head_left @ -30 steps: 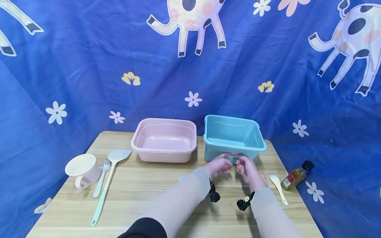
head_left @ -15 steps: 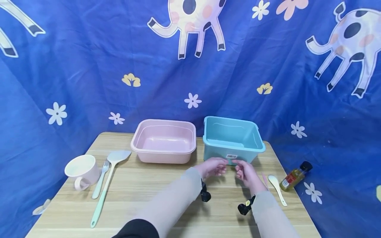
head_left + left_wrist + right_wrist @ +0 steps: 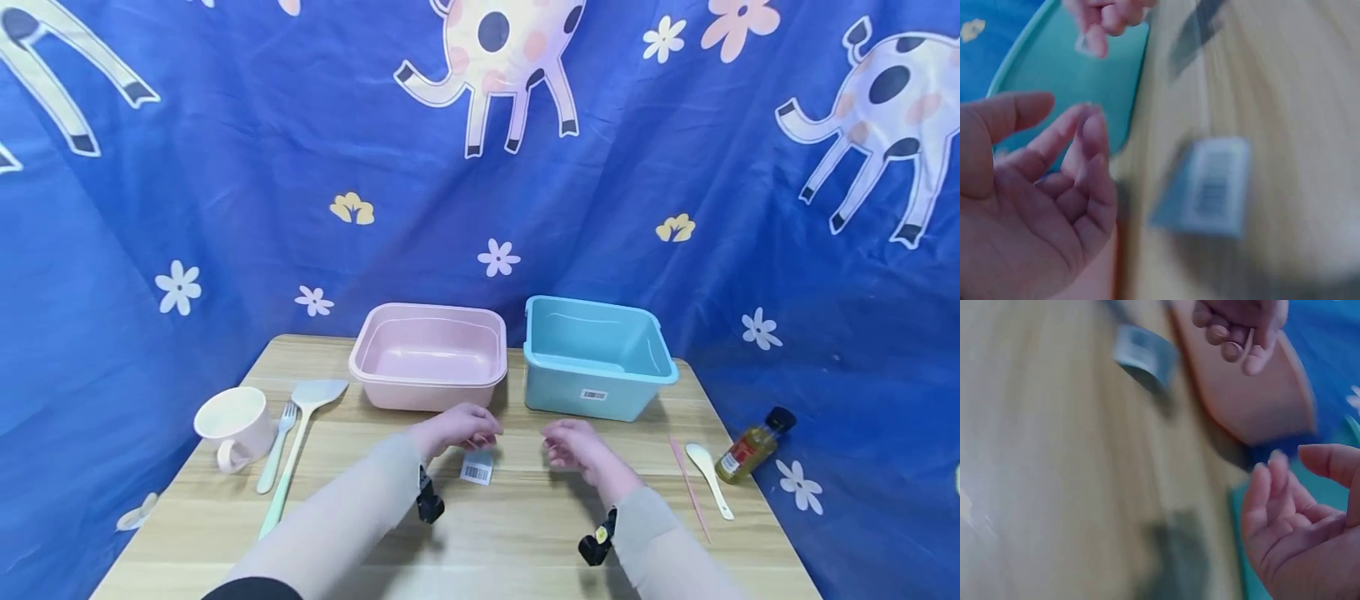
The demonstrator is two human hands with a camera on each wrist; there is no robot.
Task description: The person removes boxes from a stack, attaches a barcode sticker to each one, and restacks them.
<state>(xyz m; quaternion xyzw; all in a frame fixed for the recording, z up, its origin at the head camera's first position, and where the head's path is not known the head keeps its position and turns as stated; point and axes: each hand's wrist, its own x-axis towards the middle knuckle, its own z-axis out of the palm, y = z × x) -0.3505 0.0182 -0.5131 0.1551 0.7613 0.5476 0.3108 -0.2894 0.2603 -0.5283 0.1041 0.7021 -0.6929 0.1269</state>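
In the head view my left hand (image 3: 459, 427) hovers in front of the pink basin (image 3: 431, 397), its fingers loosely curved. The left wrist view shows its thumb apart from the fingers and nothing held. Just below these fingers lies a small folded blue-and-white barcode tag (image 3: 477, 472) on the wooden table. My right hand (image 3: 581, 450) is in front of the blue bin (image 3: 558, 390), fingers relaxed, with thumb and fingertips apart in the right wrist view. The bin's front wall bears a white barcode sticker (image 3: 593, 395).
At the left stand a white mug (image 3: 236, 429), a fork (image 3: 277, 450) and a long-handled spatula (image 3: 300, 433). On the right lie a thin pink stick (image 3: 690, 489), a white spoon (image 3: 709, 481) and a dark-capped bottle (image 3: 752, 447). A blue patterned curtain (image 3: 420, 217) hangs behind the table.
Both hands have drawn back from the front of the blue bin. The left moved left toward the tag, and the two hands are farther apart. The bin's sticker and the tag are now uncovered.
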